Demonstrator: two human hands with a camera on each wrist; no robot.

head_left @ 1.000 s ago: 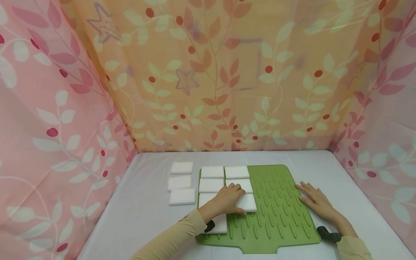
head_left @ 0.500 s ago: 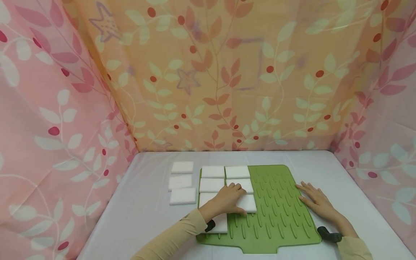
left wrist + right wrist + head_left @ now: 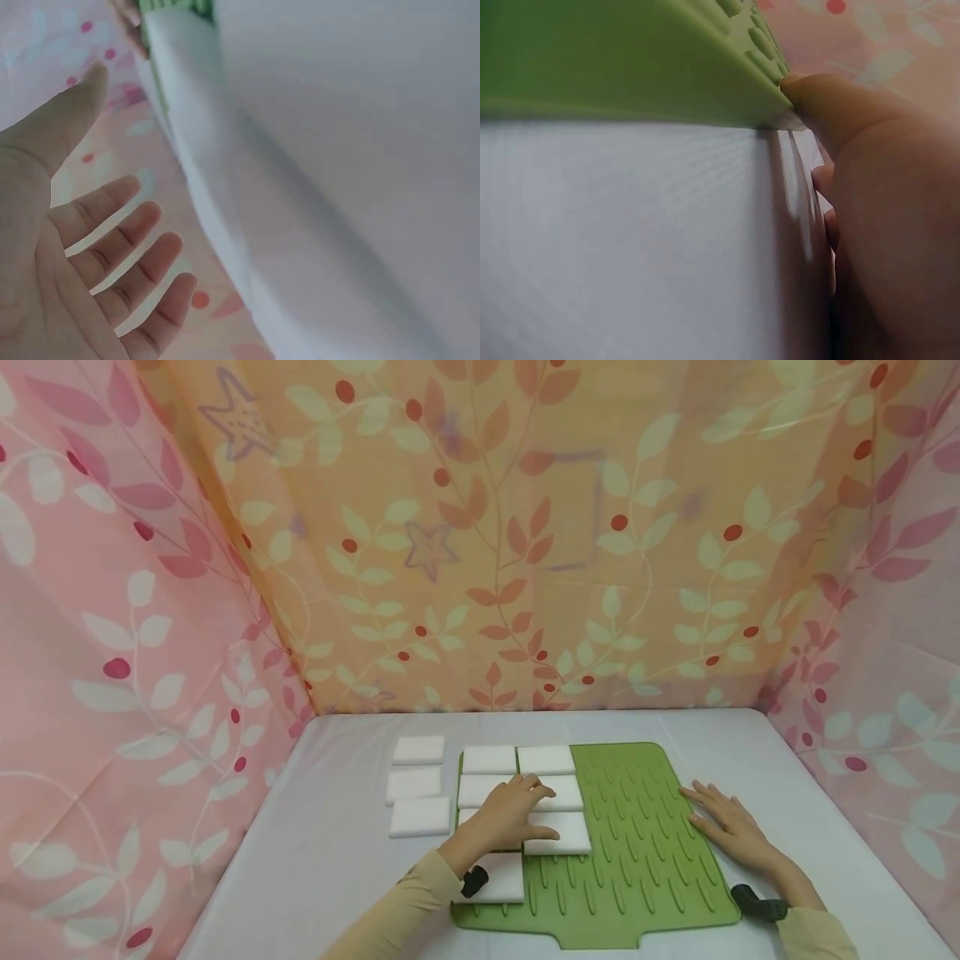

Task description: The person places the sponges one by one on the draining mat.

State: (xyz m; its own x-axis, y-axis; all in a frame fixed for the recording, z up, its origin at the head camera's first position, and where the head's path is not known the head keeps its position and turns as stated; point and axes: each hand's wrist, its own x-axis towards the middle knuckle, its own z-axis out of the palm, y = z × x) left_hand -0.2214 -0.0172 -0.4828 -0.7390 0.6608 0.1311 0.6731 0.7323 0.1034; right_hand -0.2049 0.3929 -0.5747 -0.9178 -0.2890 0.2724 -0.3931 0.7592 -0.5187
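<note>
In the head view, a white table surface (image 3: 330,827) carries a green mat (image 3: 637,877) with raised ridges, whose narrow tab points to the surface's near edge. Seven white blocks lie flat on the mat: four along its left edge, from its far left corner down to its near left corner, and three in a second column just beside them. Three loose blocks (image 3: 418,817) form a column on the surface, just outside the mat's left edge. The left hand (image 3: 498,814) is over the second and third rows, thumb and fingers apart and grasping nothing; its fingertips are above the second-row block (image 3: 568,793), its thumb tip above the third-row block (image 3: 562,837). Whether they touch cannot be told. The right hand (image 3: 731,827) rests at the mat's right edge, fingers extended.

In the left wrist view, the left hand's four fingers are slightly bent and spread, with the thumb well apart and nothing between them. A broad pale area beside them is too blurred to identify.

In the right wrist view, the right hand's thumb touches the mat's rim; the other fingers are mostly hidden.
</note>
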